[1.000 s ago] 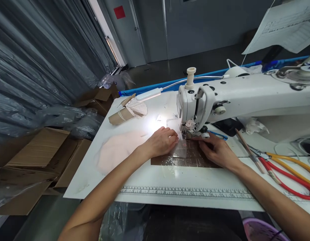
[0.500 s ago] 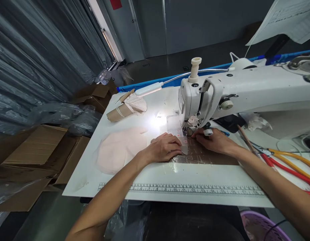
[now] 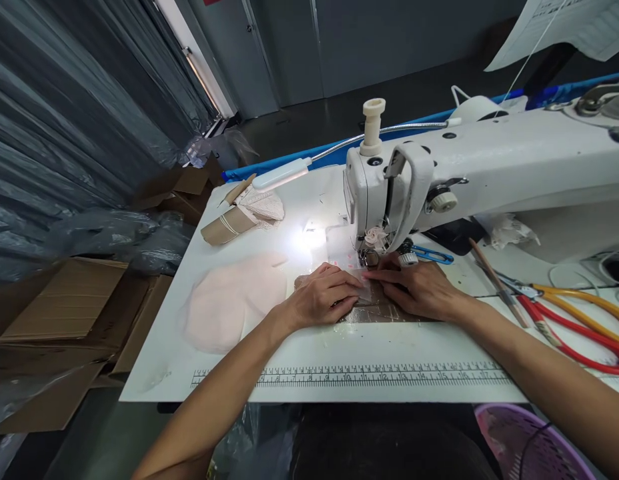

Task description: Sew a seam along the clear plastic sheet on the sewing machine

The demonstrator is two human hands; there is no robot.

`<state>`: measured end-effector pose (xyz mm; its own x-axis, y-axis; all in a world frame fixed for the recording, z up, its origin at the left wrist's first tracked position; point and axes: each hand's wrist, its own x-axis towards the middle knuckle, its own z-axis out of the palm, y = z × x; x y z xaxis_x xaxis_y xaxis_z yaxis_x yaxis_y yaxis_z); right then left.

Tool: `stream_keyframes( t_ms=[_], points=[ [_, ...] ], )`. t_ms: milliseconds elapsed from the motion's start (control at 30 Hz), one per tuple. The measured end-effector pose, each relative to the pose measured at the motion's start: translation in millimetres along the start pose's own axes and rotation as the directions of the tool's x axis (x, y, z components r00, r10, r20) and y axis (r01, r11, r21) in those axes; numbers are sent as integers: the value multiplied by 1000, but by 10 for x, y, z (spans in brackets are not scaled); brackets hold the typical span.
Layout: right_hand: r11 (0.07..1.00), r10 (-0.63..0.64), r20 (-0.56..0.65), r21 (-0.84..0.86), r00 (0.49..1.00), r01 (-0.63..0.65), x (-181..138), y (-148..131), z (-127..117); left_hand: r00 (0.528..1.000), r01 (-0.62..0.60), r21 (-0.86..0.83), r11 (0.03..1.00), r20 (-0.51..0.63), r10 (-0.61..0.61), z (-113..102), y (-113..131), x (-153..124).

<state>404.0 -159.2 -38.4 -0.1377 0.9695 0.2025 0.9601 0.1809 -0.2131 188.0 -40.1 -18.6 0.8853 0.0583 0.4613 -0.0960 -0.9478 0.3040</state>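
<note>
A piece of sheer whitish fabric [image 3: 363, 292] with small pink marks lies under the needle area of the white sewing machine [image 3: 364, 193]. My left hand [image 3: 325, 295] rests palm down on it, its fingers laid over its left part. From the other side my right hand [image 3: 417, 285] reaches in below the presser foot, fingertips closed at the fabric's right edge; the thumb is mostly hidden. Beneath both hands is a shiny brown sheet [image 3: 389, 312]. A pale pink sheer fabric piece [image 3: 229, 303] lies flat to the left.
A lamp [image 3: 282, 175] lights the sewing spot. A brown roll with lace [image 3: 229, 225] sits at the back left. Orange-and-red-handled scissors [image 3: 564, 310], a brown stick [image 3: 494, 280] and a blue tool [image 3: 432, 254] lie right. A printed ruler [image 3: 349, 379] runs along the front edge.
My right hand has moved left and slightly toward me, onto the sheer fabric's edge. The fabric has shifted and turned under the hands. The view has tilted a little.
</note>
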Motion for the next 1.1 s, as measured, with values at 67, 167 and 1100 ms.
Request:
stream_keyframes(
  t_ms=[67, 167, 1100],
  points=[
    [1000, -6, 5, -11, 1000, 7, 0, 4, 3, 1000, 9, -30, 999, -8, -10, -4, 8, -1],
    [1000, -3, 13, -21, 1000, 4, 0, 5, 2, 998, 28, -35, 999, -53, -30, 8, 11, -4],
    [975, -204, -90, -107, 975, 195, -4, -87, -67, 967, -95, 42, 995, 243, 82, -118, -4, 119]
  ],
)
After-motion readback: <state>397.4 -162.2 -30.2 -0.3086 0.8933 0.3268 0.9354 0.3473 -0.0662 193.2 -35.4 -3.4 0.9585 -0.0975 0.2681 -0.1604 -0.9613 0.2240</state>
